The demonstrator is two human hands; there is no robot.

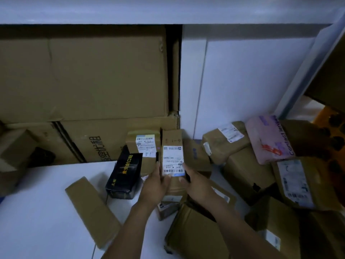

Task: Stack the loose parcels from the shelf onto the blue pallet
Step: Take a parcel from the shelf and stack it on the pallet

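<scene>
1. Gripping the labelled box (pixel 172 156) from both sides is how I have things now. My left hand (pixel 155 184) curls round its left long edge and my right hand (pixel 197 186) round its right long edge. A thumb from each lies on the label face.
2. The box's long axis runs straight away from me, in line with my forearms. Both hands hold the near half, so the far half sticks out past my fingers toward the wall.
3. The box sits above the pile of brown parcels (pixel 246 176) at the edge of the white shelf (pixel 37 202), with the black box (pixel 124 176) just to its left. I cannot tell whether its near end rests on the parcel beneath or hangs free.
4. Neither hand is nearer than the other: both are on the box, level with one another and on opposite sides.
5. The blue pallet is nowhere in view, so I judge the next move to be a lift toward me followed by a turn away from the shelf.
6. With the grip so far back, the overhanging far end may dip as it comes up. It could also catch the parcel (pixel 144 146) behind on the left, so I would draw it straight back along its own length.
</scene>
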